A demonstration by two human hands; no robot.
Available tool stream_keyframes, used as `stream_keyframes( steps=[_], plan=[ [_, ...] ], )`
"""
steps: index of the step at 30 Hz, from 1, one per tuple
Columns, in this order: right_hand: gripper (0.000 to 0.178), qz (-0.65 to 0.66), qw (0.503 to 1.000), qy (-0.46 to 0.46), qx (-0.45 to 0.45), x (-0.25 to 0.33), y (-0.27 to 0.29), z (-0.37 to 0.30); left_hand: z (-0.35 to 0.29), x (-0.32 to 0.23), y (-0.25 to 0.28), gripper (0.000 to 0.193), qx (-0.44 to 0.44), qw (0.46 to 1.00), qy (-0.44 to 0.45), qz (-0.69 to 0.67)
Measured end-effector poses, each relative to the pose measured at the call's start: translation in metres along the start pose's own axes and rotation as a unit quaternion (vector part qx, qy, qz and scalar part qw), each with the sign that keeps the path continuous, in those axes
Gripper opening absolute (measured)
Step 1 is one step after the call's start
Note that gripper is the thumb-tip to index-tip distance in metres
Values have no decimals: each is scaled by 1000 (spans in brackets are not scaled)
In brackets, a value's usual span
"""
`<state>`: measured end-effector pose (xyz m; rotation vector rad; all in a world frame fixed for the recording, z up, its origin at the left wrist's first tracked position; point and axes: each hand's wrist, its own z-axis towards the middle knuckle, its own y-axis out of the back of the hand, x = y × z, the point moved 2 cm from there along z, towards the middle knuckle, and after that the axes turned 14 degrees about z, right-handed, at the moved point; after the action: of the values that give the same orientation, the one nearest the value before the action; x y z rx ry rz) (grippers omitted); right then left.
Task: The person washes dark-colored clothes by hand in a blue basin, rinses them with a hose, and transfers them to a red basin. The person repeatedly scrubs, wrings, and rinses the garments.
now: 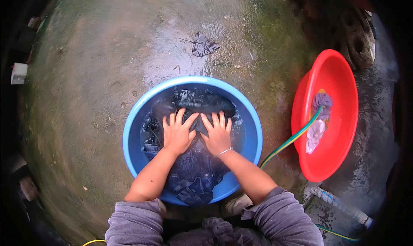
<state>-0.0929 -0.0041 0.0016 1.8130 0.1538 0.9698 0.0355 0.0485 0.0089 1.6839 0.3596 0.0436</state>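
Observation:
A round blue basin [127, 136] stands on the wet ground in front of me, holding water and dark clothes [195, 170]. Both of my hands press down on the soaked cloth near the basin's middle. My left hand [177, 134] lies palm down with its fingers spread. Beside it, my right hand [217, 134] rests the same way, fingers apart, a thin bracelet [224, 151] at the wrist. The thumbs point toward each other with a small gap between them. Neither hand grips the cloth. Part of the fabric is under water.
At the right, a red basin [344, 129] holds a few pale cloths [315, 134]. A green and yellow hose [286, 143] runs into it from beside the blue basin. A dark wet leaf [204, 45] lies beyond. Hollow blocks [358, 43] and a wrapped pipe [340, 203] are farther right.

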Motion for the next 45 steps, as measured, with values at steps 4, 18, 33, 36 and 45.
stream_keyframes(
  steps=[4, 18, 33, 36, 45],
  plan=[
    [60, 41, 997, -48, 48, -12, -9, 5, 12, 0, -17, 44, 65, 997, 33, 8],
    [20, 238, 949, -87, -186, -38, 83, 13, 18, 44, 44, 28, -3, 966, 99, -237],
    [28, 864, 500, 36, 40, 184, 218, -44, -62, -30, 253, 69, -249, 869, -236, -356],
    [42, 922, 381, -64, 9, 164, 158, -68, -49, -20, 167, 35, -118, 830, -44, -543],
    [84, 976, 88, -138, 143, 92, 68, -76, -107, -91, 179, 28, -121, 910, -276, -286]
  ],
)
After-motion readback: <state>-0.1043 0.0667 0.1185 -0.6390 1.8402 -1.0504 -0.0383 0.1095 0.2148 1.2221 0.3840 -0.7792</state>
